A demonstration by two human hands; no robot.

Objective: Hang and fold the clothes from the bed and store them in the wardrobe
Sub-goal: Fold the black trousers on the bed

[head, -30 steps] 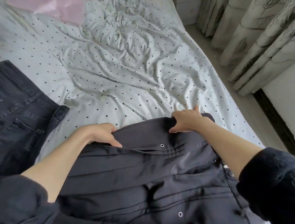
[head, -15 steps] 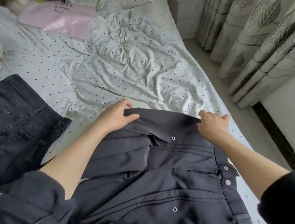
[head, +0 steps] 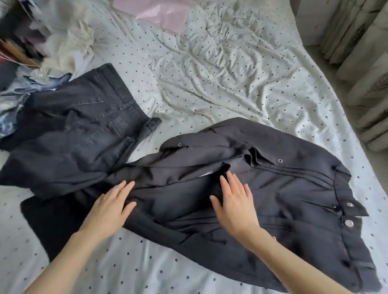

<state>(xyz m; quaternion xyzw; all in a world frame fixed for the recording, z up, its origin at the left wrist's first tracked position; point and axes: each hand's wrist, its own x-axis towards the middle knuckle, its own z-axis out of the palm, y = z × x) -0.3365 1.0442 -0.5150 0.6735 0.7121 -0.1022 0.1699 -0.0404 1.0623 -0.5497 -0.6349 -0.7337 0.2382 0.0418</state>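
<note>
1. On the near half of the bed [head: 229, 79], one dark jacket [head: 285, 197] lies spread front-up, collar toward the far side and hem toward the right edge. It is laid flat, most likely so it can be smoothed before folding or hanging.
2. Left hand [head: 110, 211]: fingers straight, palm down on the jacket's left part, gripping nothing. Judged purpose: pressing the cloth flat.
3. Right hand [head: 237, 203]: fingers straight and slightly spread, palm down on the jacket's middle just below the collar opening, gripping nothing. Judged purpose: the same.
4. Snap fasteners visible on the jacket: at least four; others may be hidden in folds.
5. One pair of dark jeans [head: 76, 135] lies just left of the jacket, its lower edge overlapping the jacket's left part, not yet folded small.
6. Farther out: one pink bag [head: 159, 8] near the head of the bed, and a blurred clothes heap [head: 41, 52] at far left; count there cannot be told.
7. Wardrobe: not in view.
</note>
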